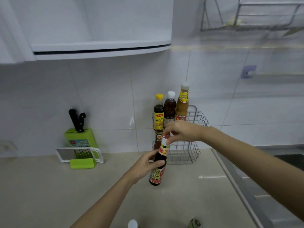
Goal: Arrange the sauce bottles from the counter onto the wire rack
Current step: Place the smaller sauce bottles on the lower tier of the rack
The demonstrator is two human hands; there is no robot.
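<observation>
Three bottles (169, 109) stand on the wire rack's (199, 120) upper tier, one below. Your left hand (144, 165) grips the dark sauce bottle (158, 168) mid-body above the surface (49, 186); right hand (182, 131) pinches its cap. Two caps at frame bottom suggest more remain.

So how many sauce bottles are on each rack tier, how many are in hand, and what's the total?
Upper tier of the wire rack: 3 (yellow-capped bottle, white-capped dark bottle, tall orange bottle)
Lower tier: 1 (partly hidden bottle)
In hand: 1 (dark bottle, held by both hands)
Total: 5
</observation>
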